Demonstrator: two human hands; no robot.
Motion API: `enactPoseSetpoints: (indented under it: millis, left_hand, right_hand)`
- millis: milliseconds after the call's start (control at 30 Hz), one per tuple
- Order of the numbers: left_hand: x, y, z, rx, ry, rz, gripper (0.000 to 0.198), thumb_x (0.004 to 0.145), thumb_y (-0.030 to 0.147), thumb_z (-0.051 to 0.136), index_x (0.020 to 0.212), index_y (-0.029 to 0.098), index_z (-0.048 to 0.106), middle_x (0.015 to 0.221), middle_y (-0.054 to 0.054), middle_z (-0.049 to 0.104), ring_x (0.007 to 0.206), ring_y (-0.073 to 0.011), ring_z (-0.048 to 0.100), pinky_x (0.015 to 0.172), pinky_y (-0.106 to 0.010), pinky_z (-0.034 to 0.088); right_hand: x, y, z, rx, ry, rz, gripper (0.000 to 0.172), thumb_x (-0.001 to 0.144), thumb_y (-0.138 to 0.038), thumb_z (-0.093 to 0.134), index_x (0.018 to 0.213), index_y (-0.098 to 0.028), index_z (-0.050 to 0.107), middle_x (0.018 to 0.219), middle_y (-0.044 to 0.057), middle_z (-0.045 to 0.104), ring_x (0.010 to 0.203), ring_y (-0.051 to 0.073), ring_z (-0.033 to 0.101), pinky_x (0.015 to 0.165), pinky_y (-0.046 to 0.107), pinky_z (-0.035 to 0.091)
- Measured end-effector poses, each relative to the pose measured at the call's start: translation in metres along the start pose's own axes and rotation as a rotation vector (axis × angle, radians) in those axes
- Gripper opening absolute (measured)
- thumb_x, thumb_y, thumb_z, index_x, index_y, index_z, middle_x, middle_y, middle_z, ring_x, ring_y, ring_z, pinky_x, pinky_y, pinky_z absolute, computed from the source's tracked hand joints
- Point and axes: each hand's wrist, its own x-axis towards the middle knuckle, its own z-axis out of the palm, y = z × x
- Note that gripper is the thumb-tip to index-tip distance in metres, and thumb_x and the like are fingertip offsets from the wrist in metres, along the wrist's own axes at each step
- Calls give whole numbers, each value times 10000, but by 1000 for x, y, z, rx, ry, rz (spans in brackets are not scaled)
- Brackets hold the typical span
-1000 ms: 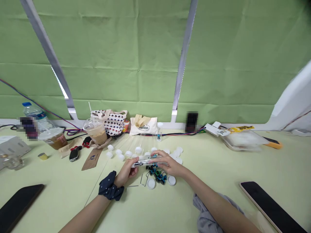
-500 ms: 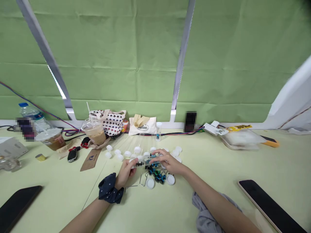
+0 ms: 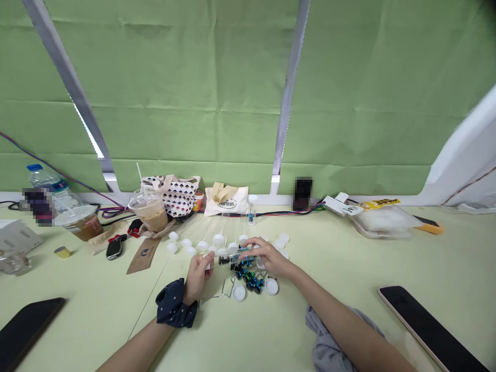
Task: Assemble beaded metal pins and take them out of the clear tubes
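A clear tube with dark and blue parts inside lies sideways between my two hands. My left hand is closed on its left end, thumb on top. The fingers of my right hand are pressed round the right end. Beneath and in front of the tube lies a pile of blue and black small parts. Several white caps sit behind the hands, some on clear tubes. Two loose white caps lie nearer me, beside bent metal hex keys.
A patterned bag, an iced drink cup and another cup stand at the back left. One clear tube stands upright behind. A phone is at right, a dark object at left, a plastic container back right.
My left hand has shifted slightly left along the tube, and more of the tube's dark part shows. My right hand has barely moved. The whole view has shifted a little.
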Motion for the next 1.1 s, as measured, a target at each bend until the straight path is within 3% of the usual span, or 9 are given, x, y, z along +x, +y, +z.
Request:
enactPoseSetpoints:
  millis: [200,400,500,600,733,900,1033,1100]
  left_hand:
    - [6,-17,-14,-84,111,115,529,803,512,485,417,198,303,400,43,237,394,-78,232,437,-257,160]
    - [5,-15,-17,18,227,209,500,849,494,417,453,205,318,446,19,289,453,-111,288,466,-268,235]
    - [3,-2,-13,122,307,261,429,859,462,430,523,199,397,519,8,368,517,-130,353,506,-262,292]
    - [2,8,-8,285,320,289,257,835,432,520,793,189,589,721,-15,533,621,-148,440,576,-256,354]
    - [5,9,-6,465,284,333,416,835,434,546,1180,205,585,818,-24,530,678,-162,464,654,-275,401]
    - [16,-5,-10,535,304,442,438,841,437,558,1231,239,581,798,-10,398,717,-161,464,689,-294,441]
    - [25,-13,-12,518,299,510,421,833,418,581,1221,256,590,865,-6,356,647,-112,452,722,-316,482]
    - [28,-14,-12,483,311,523,409,834,408,584,1211,251,594,892,-1,333,596,-77,446,721,-316,499]
  right_hand:
    - [-2,22,2,41,75,68,533,545,97,362,713,-234,745,1111,34,597,1055,199,514,964,389,357]
    - [-3,19,-1,-74,48,116,444,566,95,361,571,-205,688,1056,37,621,1042,212,511,962,437,318]
    - [-2,19,-1,4,138,101,408,610,76,368,586,-194,672,1004,48,625,990,197,540,925,402,360]
    - [0,25,-1,148,324,104,355,671,9,376,656,-191,669,959,59,617,906,177,573,842,345,421]
    - [1,36,-2,251,518,247,286,657,-81,383,688,-189,646,854,44,644,758,170,583,734,314,442]
    - [3,33,-8,241,699,334,222,750,-197,431,735,-187,652,807,44,680,830,201,600,790,319,423]
    - [24,25,-26,174,792,404,325,880,-358,384,757,-178,626,505,3,552,562,182,541,636,301,415]
    - [43,23,-37,69,776,379,328,901,-349,363,842,-165,629,495,-6,517,538,178,526,637,305,418]
